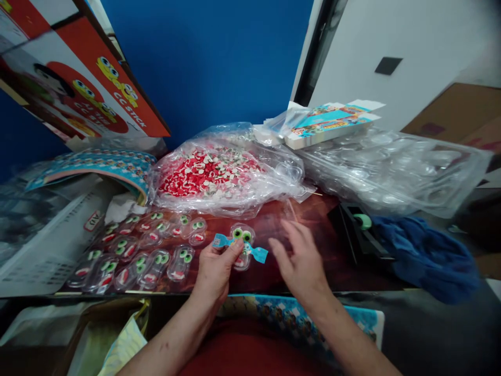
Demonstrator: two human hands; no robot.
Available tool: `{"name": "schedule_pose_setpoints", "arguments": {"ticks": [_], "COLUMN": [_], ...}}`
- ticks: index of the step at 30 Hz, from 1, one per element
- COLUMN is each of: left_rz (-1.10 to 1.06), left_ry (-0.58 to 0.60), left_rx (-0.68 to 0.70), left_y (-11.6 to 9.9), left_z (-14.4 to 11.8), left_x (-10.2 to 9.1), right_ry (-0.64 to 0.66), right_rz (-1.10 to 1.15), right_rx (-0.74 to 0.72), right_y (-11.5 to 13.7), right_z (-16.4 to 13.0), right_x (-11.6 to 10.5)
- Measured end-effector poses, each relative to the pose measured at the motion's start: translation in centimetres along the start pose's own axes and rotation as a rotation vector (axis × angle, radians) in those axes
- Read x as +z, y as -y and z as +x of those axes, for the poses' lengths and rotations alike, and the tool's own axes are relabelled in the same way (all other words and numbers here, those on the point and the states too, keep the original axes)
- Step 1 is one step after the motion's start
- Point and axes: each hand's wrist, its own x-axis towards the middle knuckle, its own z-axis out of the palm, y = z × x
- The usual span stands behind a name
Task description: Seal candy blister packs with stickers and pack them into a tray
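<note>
The left hand (213, 271) pinches a clear pack (242, 228), its thumb pressing a blue label (259, 254) across the front; the pack is above the near part of the table (324, 240), right of the other packs (181, 262), though whether it touches the wood I cannot tell. The right hand (303, 263) is empty, fingers loosely spread, just beside the label's free end. The step in hand looks like wrapping the label round the pack; the next move seems to call for the right fingers to fold that end behind while the left thumb keeps it centred. Print on the label is too small to read. The carton (129, 112) at the upper left says "CC STICK" on red; the crate's tag (92, 221) is too blurred to read surely, as is the lettering on the blue boxes (332, 122).
</note>
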Motion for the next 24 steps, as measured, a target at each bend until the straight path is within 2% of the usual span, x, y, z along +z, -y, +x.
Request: {"name": "schedule_pose_setpoints", "arguments": {"ticks": [1, 2, 5, 8, 12, 14, 18, 21, 24], "left_rz": [0.001, 0.003, 0.039, 0.066, 0.089, 0.119, 0.178, 0.1, -0.012], "left_ry": [-0.017, -0.02, 0.014, 0.024, 0.067, 0.095, 0.168, 0.228, 0.342], "left_rx": [0.032, 0.066, 0.175, 0.232, 0.169, 0.155, 0.118, 0.008, -0.127], "left_y": [0.1, 0.3, 0.9, 1.9, 2.8, 2.7, 1.4, 0.5, 0.4], "left_z": [0.0, 0.0, -0.5, -1.3, -1.9, -1.8, -1.4, -1.2, -1.1], "left_x": [0.0, 0.0, 0.2, 0.4, 0.5, 0.3, -0.2, -0.1, 0.0], "right_ry": [-0.085, -0.091, 0.079, 0.078, 0.068, 0.064, 0.012, 0.028, 0.069], "right_rz": [-0.048, -0.054, 0.066, 0.308, 0.751, 0.857, 0.816, 0.845, 0.88], "right_rx": [-0.019, -0.026, 0.018, 0.182, 0.401, 0.452, 0.445, 0.442, 0.461], "right_y": [0.4, 0.8, 1.9, 2.3, 1.9, 1.5, 0.6, 0.4, 0.4], "right_z": [-0.3, -0.7, -1.8, -2.5, -3.0, -3.1, -2.9, -2.7, -2.6], "right_x": [0.0, 0.0, 1.1, 2.9, 4.7, 4.8, 4.1, 3.5, 3.2]}}
